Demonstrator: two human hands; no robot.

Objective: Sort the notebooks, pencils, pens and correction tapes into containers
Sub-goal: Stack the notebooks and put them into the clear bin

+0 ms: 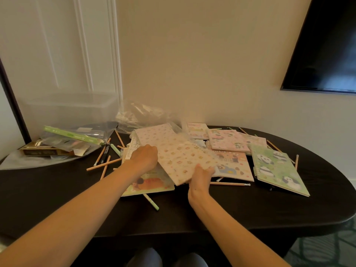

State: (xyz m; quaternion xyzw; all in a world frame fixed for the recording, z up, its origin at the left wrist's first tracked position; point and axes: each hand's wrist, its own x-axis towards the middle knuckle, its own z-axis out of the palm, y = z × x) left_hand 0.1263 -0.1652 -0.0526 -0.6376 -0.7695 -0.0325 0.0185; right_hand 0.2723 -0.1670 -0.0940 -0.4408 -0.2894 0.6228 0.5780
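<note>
Head view. Patterned notebook (177, 157) lies tilted on the pile, mid-surface (212, 218). Best lifted level by both edges so the ones beneath stay put, then carried to the clear bin (71, 108) at left.

Right hand (201, 176): fingers (207, 169) clamped on the near corner.

Left hand (144, 158): at the left edge, fingers hidden, grip unclear.

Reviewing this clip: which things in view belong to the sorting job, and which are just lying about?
Job: patterned notebook, gripped by left hand and right hand; panda notebook; loose pencils; green pen; clear container.
Lying about: crumpled plastic bags; dark wall screen; brown box.
</note>
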